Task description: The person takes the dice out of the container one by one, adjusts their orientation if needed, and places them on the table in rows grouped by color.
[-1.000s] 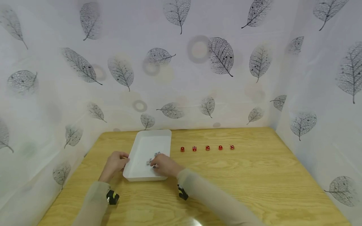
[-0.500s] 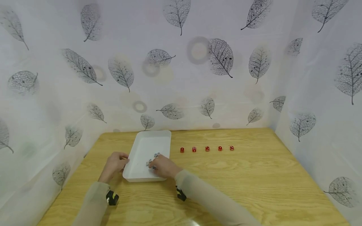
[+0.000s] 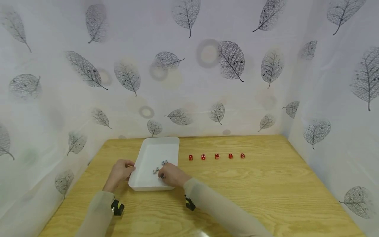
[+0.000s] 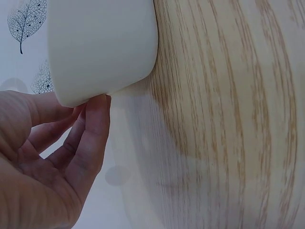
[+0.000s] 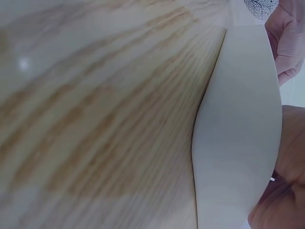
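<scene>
A shallow white tray (image 3: 151, 189) rests on the wooden table in the head view. My left hand (image 3: 120, 171) holds its left side; in the left wrist view the thumb and fingers of that hand (image 4: 62, 143) pinch the tray wall (image 4: 105, 47). Over the tray's front right part reaches my right hand (image 3: 173, 174), fingers curled down, gripping a small die (image 3: 162, 176) mostly hidden by the fingertips. Several light dice with dark spots (image 3: 155, 171) lie just beside those fingertips. In the right wrist view the tray wall (image 5: 236, 124) partly covers my right hand (image 5: 286, 191).
Several red dice (image 3: 217, 156) stand in a spaced row on the table (image 3: 251, 191), right of the tray. A leaf-printed curtain (image 3: 189, 82) encloses the table at the back and sides.
My right fingertips have shifted slightly to the right and drawn in at the die by them. The left hand, the tray and the red dice stay put.
</scene>
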### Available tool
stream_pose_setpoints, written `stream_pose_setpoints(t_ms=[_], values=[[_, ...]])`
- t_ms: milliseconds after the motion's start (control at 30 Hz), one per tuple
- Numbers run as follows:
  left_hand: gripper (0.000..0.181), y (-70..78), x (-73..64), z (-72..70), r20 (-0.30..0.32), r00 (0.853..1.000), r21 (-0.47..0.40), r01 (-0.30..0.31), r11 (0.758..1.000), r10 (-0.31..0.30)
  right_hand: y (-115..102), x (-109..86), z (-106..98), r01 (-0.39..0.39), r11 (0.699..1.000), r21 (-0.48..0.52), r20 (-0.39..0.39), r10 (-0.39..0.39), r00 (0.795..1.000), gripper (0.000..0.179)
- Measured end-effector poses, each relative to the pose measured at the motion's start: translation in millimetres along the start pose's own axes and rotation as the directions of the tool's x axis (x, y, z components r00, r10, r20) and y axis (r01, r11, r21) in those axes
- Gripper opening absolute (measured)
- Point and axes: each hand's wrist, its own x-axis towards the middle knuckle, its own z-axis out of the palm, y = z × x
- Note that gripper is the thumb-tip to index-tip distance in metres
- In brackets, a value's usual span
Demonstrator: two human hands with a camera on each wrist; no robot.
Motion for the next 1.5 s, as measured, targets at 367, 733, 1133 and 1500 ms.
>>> stream_pose_setpoints(t_ms=[367,733,1133,1500], values=[[0.032,-1.3,-2.6,-1.6,-0.005,0.999,-0.012,-0.035,0.999,0.035,5.1,-2.0,1.7,0.006,0.993,0.12,-0.078,0.003,0.997,0.019],[0.032,1.4,-0.9,-0.2,-0.017,0.999,0.011,-0.045,0.999,0.045,19.5,-7.0,-12.0,0.018,0.958,0.287,-0.14,0.023,0.99,0.02],[0.032,-2.3,1.0,0.9,-0.014,1.0,0.023,-0.022,0.999,0.023,40.4,-22.6,-25.3,0.028,0.93,0.367,-0.22,0.058,0.974,0.025],[0.031,0.1,0.5,0.5,-0.011,1.0,0.007,-0.016,1.0,0.017,66.8,-34.1,-21.7,-0.016,0.924,0.382,-0.256,0.122,0.959,0.024]])
